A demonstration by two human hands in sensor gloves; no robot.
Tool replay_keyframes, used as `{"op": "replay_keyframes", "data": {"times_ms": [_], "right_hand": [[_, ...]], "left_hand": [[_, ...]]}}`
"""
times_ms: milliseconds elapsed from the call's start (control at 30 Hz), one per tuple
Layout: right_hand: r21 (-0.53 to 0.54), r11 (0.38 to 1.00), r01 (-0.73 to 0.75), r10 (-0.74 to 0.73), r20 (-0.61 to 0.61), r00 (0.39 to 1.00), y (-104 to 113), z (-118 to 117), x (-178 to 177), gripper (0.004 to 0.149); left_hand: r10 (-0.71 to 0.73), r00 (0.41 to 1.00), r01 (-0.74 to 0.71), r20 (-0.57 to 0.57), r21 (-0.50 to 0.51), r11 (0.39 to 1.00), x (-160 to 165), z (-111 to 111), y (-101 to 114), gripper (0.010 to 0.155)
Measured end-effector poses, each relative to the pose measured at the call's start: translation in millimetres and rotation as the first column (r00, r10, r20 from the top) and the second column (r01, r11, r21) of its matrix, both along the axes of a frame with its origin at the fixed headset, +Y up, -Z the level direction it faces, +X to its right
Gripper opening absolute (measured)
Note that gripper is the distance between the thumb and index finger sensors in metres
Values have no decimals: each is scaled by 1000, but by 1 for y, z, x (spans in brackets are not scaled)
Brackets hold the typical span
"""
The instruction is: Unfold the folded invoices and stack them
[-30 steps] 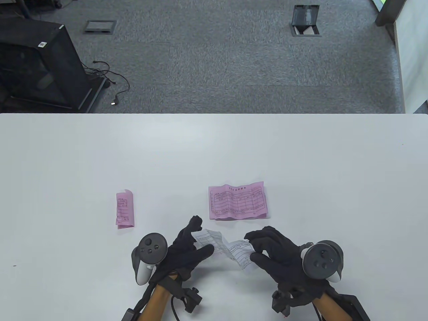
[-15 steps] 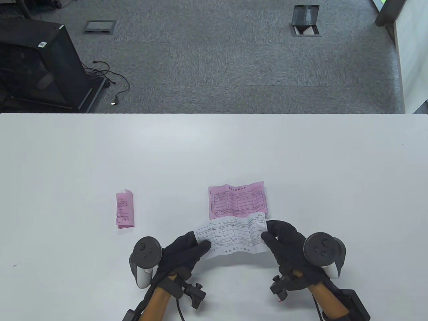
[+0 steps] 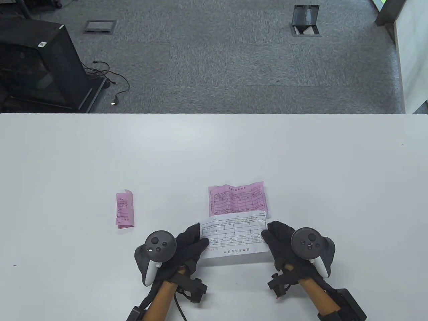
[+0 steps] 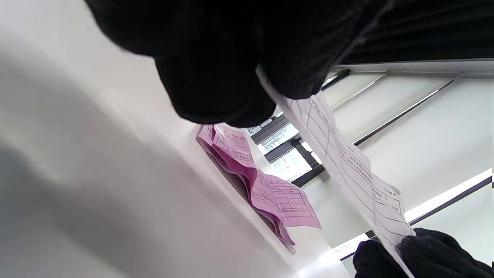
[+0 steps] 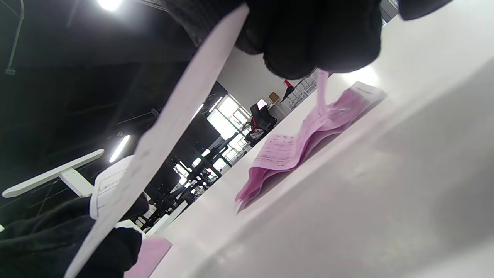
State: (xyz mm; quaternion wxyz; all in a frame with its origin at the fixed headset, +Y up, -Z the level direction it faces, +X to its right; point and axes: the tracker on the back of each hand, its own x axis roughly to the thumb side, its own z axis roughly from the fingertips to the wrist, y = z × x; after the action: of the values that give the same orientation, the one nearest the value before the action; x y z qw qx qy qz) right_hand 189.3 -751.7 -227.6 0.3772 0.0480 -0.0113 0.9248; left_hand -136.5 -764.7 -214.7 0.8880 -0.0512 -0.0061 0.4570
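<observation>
Hands: my left hand and right hand pinch the white invoice's ends, holding it taut above the surface, ready for stacking on the pink invoice.

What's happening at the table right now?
The left hand and the right hand hold a white invoice stretched open between them, above the table. An unfolded pink invoice lies flat just beyond it. A folded pink invoice waits to the left, untouched.
</observation>
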Motion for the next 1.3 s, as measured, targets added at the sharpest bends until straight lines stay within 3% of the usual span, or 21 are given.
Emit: {"op": "replay_keyframes", "data": {"times_ms": [233, 367, 533, 800, 1033, 1300], "right_hand": [[-38, 998, -57, 59, 49, 997, 7, -14, 3, 35], [-26, 991, -128, 130, 88, 988, 26, -35, 2, 35], [-39, 962, -271, 274, 136, 952, 38, -67, -5, 35], [-103, 889, -447, 458, 185, 869, 10, -105, -14, 34], [-192, 835, -516, 544, 149, 826, -14, -117, -20, 33], [-255, 784, -567, 604, 100, 791, -23, -121, -30, 33]], "left_hand": [[-175, 983, 175, -57, -8, 985, 14, -21, 16, 56], [-267, 959, 269, -93, 9, 963, 23, -46, 33, 60], [-345, 929, 342, -133, -45, 938, 35, -79, 43, 63], [-502, 853, 489, -145, -116, 864, 54, -110, 23, 66], [-518, 846, 496, -123, -174, 851, 57, -122, 0, 67], [-547, 829, 516, -119, -215, 829, 58, -125, -9, 68]]}}
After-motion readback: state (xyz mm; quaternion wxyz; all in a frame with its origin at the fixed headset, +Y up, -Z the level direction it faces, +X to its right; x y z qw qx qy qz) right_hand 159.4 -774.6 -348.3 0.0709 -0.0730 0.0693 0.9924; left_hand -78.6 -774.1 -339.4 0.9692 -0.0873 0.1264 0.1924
